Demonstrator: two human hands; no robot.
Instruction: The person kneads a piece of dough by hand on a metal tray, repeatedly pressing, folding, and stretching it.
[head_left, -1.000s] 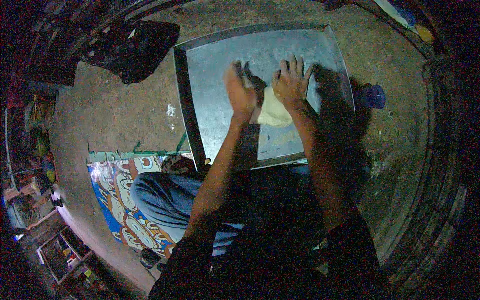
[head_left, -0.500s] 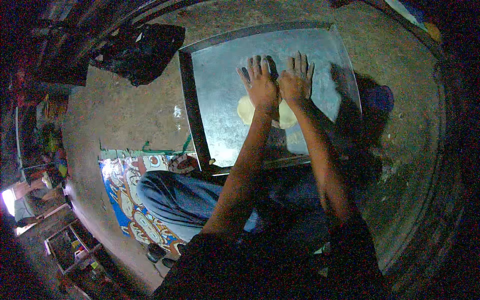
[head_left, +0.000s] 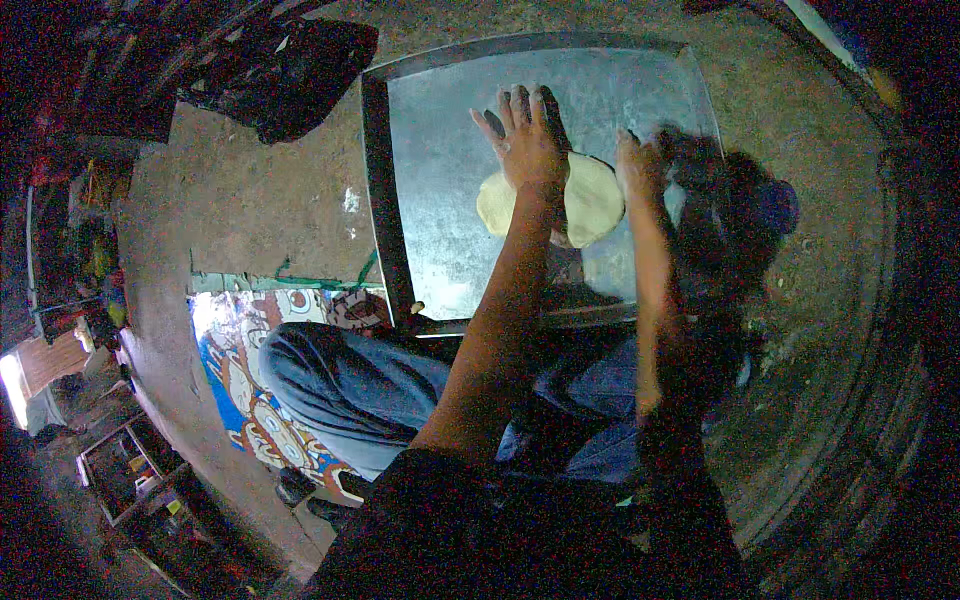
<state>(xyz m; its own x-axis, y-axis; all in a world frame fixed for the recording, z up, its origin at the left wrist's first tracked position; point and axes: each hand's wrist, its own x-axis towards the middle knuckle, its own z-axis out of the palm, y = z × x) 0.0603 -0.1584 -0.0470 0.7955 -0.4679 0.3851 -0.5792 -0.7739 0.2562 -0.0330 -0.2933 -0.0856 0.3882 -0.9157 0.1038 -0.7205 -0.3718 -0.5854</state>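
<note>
A flat round of pale dough lies on a grey sheet-topped board with a raised dark rim. My left hand is open over the far left part of the dough, fingers spread and pointing away from me. Its wrist and forearm cover some of the dough. To the right of the dough, apart from it, is my right hand. Motion blur and shadow obscure its fingers, so I cannot see whether it holds anything.
A crumpled black bag lies on the floor at the far left. Beyond the board's right edge stands a purple container. A cartoon-printed mat is beside my jeans-clad leg. Shelving occupies the lower left.
My right hand has come off the dough and moved right, uncovering its right side. My left hand stays over the dough, which shows as a wider round.
</note>
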